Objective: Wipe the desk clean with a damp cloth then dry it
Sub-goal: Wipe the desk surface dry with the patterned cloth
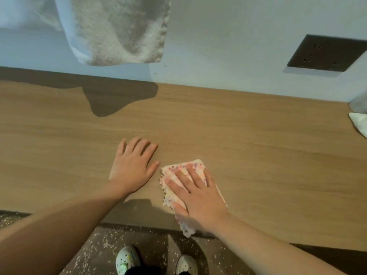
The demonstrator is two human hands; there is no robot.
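A wooden desk [258, 139] runs across the view against a pale wall. A folded cloth with a pink and purple pattern [176, 171] lies near the desk's front edge, one corner hanging over it. My right hand [198, 193] presses flat on the cloth with straight fingers. My left hand [133, 165] rests flat on the bare wood just left of the cloth, fingers spread, holding nothing.
A white fluffy towel [119, 30] hangs on the wall above the desk's back left and casts a shadow on the wood. A dark socket plate [325, 53] is on the wall at right. White items [359, 124] sit at the desk's right edge. My shoes [127, 261] stand on the speckled floor.
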